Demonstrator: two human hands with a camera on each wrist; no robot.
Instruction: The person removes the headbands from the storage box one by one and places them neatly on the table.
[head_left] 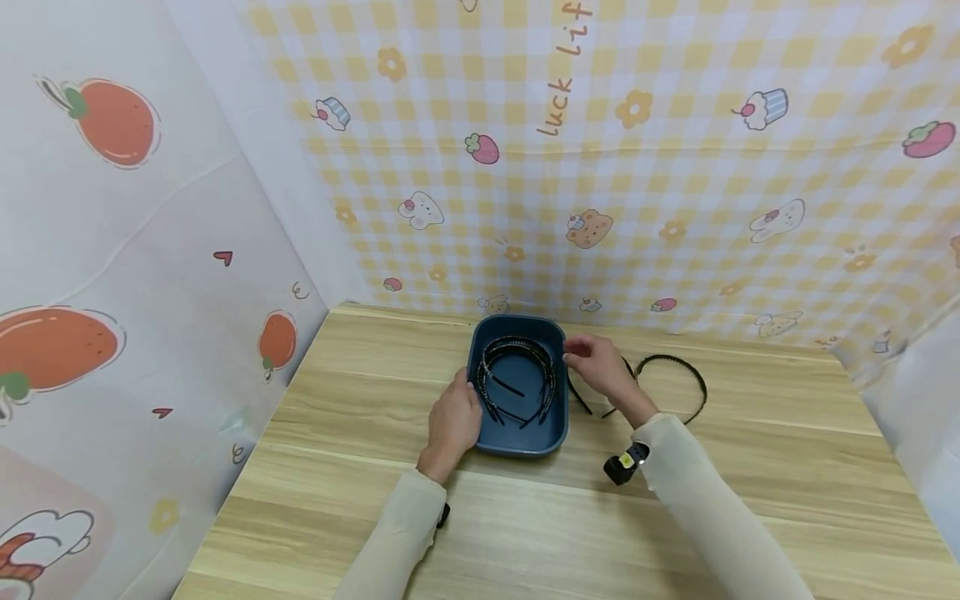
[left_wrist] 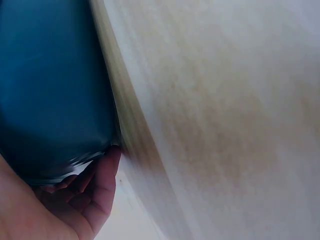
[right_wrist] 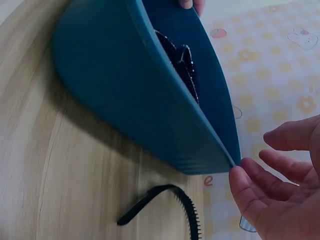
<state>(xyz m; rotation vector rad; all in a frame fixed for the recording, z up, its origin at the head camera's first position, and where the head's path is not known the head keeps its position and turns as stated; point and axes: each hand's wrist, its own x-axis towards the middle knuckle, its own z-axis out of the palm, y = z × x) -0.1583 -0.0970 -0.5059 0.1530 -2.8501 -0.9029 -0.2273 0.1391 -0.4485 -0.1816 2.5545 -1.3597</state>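
Observation:
A deep blue plastic bin (head_left: pixel 517 452) stands on the wooden table. Inside it lie several dark headbands (head_left: pixel 551 383), some with a beaded sparkle. My left hand (head_left: pixel 454 414) grips the bin's left side; in the left wrist view its fingers (left_wrist: pixel 102 187) curl against the outer wall. At the upper right corner, my right hand (head_left: pixel 600 363) touches the rim with its fingertips. Its thumb stands apart and nothing is held, as the right wrist view shows. A black toothed headband (right_wrist: pixel 159 192) lies beside the bin, partly hidden under the right arm in the head view.
Farther right on the table lies another black headband (head_left: pixel 701 383). Behind the table hangs a yellow checked cloth (head_left: pixel 540 208), with a white printed cloth (head_left: pixel 187 292) at the left. Both wrists wear a black strap device, such as the right wrist camera (head_left: pixel 621 467).

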